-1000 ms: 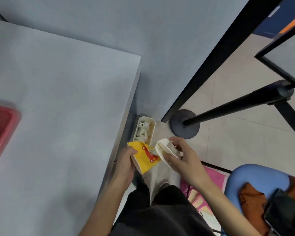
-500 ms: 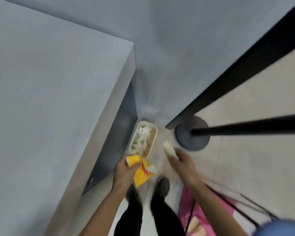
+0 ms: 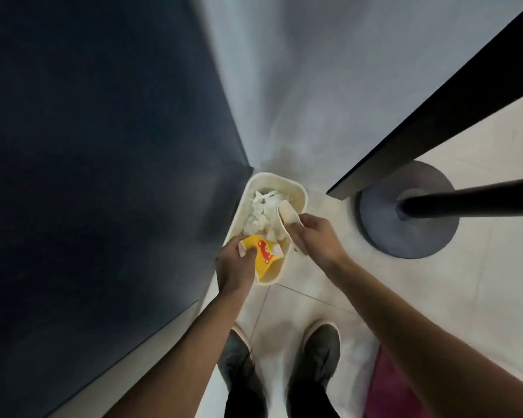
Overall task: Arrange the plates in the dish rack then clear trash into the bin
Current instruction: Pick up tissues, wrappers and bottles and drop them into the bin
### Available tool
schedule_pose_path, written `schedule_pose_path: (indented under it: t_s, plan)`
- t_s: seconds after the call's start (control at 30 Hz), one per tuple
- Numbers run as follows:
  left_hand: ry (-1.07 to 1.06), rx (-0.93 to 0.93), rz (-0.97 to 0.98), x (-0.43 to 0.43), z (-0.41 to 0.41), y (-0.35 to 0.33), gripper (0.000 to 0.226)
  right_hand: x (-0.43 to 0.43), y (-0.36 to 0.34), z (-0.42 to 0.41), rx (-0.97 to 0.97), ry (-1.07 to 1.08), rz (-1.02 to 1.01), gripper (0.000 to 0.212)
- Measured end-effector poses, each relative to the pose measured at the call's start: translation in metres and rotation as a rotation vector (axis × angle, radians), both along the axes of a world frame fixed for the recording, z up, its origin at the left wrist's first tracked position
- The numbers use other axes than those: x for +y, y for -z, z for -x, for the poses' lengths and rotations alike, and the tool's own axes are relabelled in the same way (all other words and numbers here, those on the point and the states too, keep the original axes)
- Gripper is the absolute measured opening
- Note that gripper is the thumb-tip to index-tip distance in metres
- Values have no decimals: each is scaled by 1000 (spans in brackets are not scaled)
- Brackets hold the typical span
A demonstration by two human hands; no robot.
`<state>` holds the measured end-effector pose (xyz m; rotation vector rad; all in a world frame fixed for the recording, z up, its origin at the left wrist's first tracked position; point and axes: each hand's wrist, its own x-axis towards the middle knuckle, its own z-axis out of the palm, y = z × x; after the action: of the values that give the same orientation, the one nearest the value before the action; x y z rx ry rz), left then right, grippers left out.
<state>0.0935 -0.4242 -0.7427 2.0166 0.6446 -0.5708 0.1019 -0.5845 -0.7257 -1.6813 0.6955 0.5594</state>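
Bin (image 3: 284,178) | left hand (image 3: 235,265) grips yellow wrapper (image 3: 265,257) | right hand (image 3: 314,238) grips white paper (image 3: 289,215)

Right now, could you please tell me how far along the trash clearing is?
Done: the bin on the floor already holds crumpled white paper. In hand: the left hand grips a yellow carton over the bin's near end, and the right hand holds a white paper piece above it. Left: dropping both in. The plates and dish rack are out of view.
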Motion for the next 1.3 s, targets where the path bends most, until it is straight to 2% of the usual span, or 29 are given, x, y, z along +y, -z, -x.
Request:
schedule_pose_path:
  t_s: [0.17, 0.27, 0.33, 0.43, 0.53, 0.6, 0.7, 0.87, 0.93, 1.07, 1.13, 1.23, 1.3]
  plan:
    - [18, -32, -35, -6, -15, 51, 20, 12, 44, -34, -102, -207, 81, 28]
    - [12, -20, -24, -6, -6, 69, 45, 15, 75, -52, -145, -427, 342, 36]
    - [53, -100, -52, -5, 6, 67, 57, 20, 88, -55, -136, -611, 504, 44]
    - [331, -237, -118, 2, 21, 66, 60, 28, 89, -55, -195, -834, 690, 52]
    - [733, -145, -224, 4, 27, 88, 55, 25, 90, -54, -219, -1020, 749, 34]
    - [921, -96, -314, 5, 23, 104, 56, 23, 96, -51, -178, -1165, 754, 21]
    - [1072, -4, -424, 4, 7, 125, 63, 32, 111, -54, -84, -1372, 778, 24]
    - [1219, 186, -471, 3, -13, 155, 65, 48, 134, -67, 72, -1394, 761, 22]
    - [1202, 209, -460, 1, -17, 151, 63, 52, 129, -65, 28, -1326, 766, 22]
    - [1015, 106, -456, -15, -20, 113, 38, 46, 82, -65, -106, -1117, 727, 12]
    - [966, 94, -450, -18, -21, 85, 33, 40, 53, -65, -155, -1060, 675, 8]
    - [866, 29, -348, -16, -12, 40, 27, 26, 12, -55, -204, -939, 613, 35]
    - [729, -15, -233, -10, -2, 5, 23, 19, -20, -43, -222, -903, 609, 43]
